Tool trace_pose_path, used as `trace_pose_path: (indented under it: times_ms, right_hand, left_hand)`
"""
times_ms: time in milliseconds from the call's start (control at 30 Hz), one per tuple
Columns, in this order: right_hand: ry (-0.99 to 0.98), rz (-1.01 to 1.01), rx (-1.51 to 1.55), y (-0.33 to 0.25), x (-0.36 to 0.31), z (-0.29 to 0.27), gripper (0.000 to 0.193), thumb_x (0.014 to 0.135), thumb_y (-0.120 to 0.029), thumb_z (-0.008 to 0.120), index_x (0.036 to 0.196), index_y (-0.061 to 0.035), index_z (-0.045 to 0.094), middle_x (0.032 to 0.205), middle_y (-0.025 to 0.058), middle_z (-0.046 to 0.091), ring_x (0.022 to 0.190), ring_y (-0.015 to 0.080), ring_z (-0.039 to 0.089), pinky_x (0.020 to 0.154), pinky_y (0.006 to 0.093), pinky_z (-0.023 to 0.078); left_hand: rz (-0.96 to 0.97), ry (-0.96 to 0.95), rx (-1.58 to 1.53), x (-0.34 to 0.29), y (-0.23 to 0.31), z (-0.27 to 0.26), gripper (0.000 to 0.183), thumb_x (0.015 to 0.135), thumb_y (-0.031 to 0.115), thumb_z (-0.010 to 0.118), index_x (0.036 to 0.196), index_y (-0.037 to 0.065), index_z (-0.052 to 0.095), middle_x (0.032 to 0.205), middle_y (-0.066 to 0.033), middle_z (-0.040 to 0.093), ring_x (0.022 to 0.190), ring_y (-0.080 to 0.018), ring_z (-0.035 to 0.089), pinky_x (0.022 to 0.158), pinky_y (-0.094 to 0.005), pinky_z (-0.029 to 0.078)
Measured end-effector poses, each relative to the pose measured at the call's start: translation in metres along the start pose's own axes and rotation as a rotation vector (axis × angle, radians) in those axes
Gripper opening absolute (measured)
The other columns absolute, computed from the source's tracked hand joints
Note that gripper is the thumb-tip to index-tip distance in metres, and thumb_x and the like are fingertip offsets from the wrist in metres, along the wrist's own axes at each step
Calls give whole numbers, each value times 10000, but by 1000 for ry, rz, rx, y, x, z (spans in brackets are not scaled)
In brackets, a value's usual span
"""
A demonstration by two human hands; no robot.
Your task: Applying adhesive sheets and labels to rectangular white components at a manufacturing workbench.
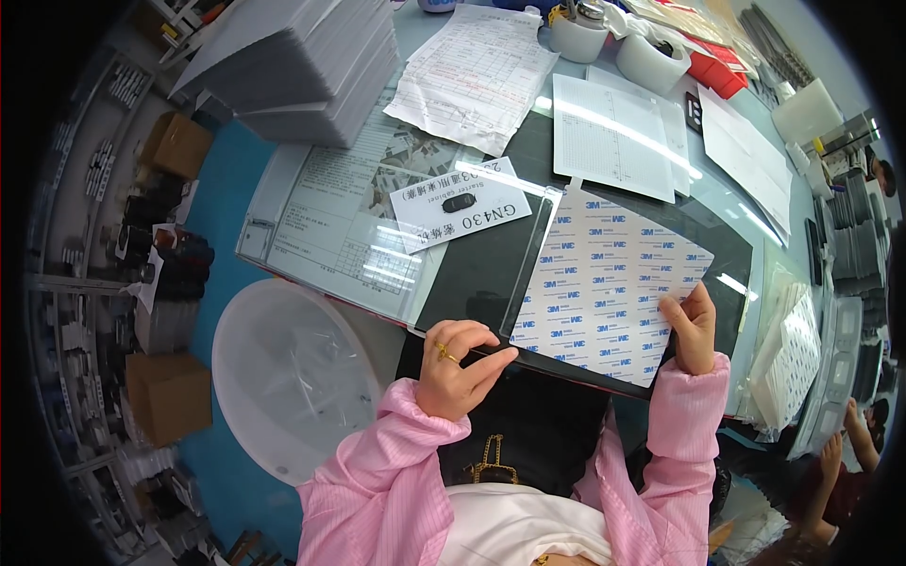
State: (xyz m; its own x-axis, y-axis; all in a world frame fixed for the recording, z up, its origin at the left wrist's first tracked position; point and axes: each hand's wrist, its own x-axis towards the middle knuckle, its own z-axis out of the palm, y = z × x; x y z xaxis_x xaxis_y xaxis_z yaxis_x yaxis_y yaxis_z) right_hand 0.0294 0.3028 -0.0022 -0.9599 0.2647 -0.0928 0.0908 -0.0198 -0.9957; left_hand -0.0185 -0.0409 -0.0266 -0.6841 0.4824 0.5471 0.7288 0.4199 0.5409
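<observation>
Head view — I see a bare dark panel (pixel 472 292) left of the sheet (pixel 604 292), close to the front edge of the table (pixel 330 212). A card (pixel 420 222) and pale board (pixel 609 127) crowd behind; a tub (pixel 247 377) stands left. White, blue-printed, slant-cornered, the sheet is pinched by the right hand (pixel 696 330) — the left hand (pixel 455 373) has bent, empty fingers.

The tabletop (pixel 302 226) has a shiny, clear surface, with printed pages showing beneath. At its far left stands a tall stack (pixel 288 66) of pale sheets. A creased form (pixel 477 75) lies right of the stack, with a label (pixel 462 203) nearer. A blue-printed sheet (pixel 604 292) lies at the near edge; beyond it rest a pale panel (pixel 609 132) and white tubs (pixel 578 41).
</observation>
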Motion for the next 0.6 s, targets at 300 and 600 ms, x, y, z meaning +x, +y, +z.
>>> trace_pose_path:
  times_ms: [300,600]
  right_hand:
    - [-5,3,-4,-1,-1,0,294,917,-65,644,1188,0,549,1091,120,683,933,158,670,833,281,543]
    - [-2,10,8,-1,-1,-1,304,914,-72,648,1192,5,551,1088,114,680,938,160,666,837,284,538]
  left_hand:
    - [39,-1,74,-4,3,5,415,683,33,761,1064,194,741,1035,0,541,1012,-203,547,903,-399,438]
    - [-10,11,120,-5,10,9,360,707,52,716,1053,152,735,1039,-25,534,1014,-217,546,941,-419,430]
